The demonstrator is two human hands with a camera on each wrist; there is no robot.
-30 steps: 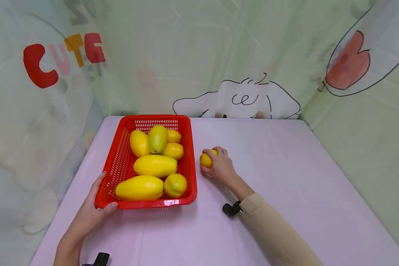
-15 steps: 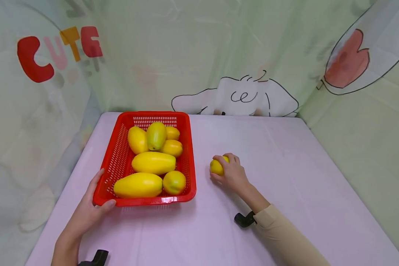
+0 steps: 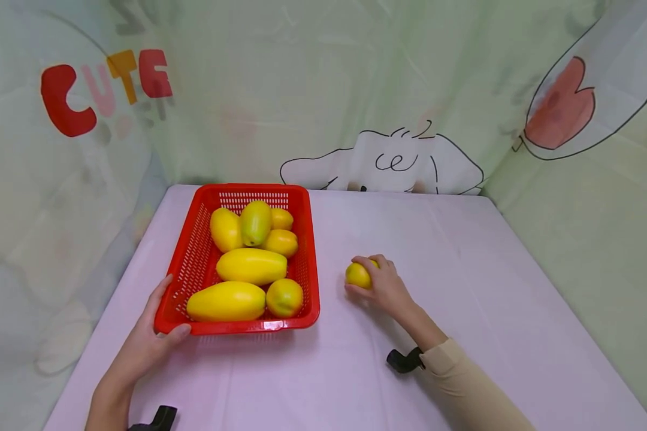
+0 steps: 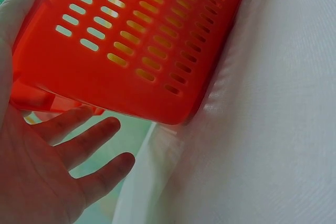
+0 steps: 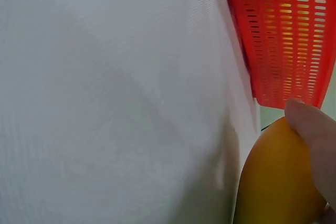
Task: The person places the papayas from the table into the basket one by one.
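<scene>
A red plastic basket (image 3: 314, 269) with slotted sides stands on the left of the table, with several smooth yellow fruits (image 3: 251, 267) inside. My left hand (image 3: 145, 347) is at its near left corner, thumb at the front rim and fingertips along the left side. In the left wrist view, three spread, nearly straight fingers (image 4: 100, 179) show beside the basket wall. To the right of the basket, my right hand (image 3: 384, 287) grips a smooth, rounded yellow fruit (image 3: 357, 276) from above, low over the cloth. Its thumb (image 5: 310, 121) lies against the fruit in the right wrist view.
A pale pink cloth (image 3: 517, 335) covers the table. Printed fabric walls (image 3: 237, 96) enclose it at the back and both sides. Black wrist camera mounts (image 3: 404, 361) stick out below both hands.
My right hand has moved right and slightly nearer with the yellow fruit, away from the basket. The left hand and the basket keep their places, and the head view shifts a little.
</scene>
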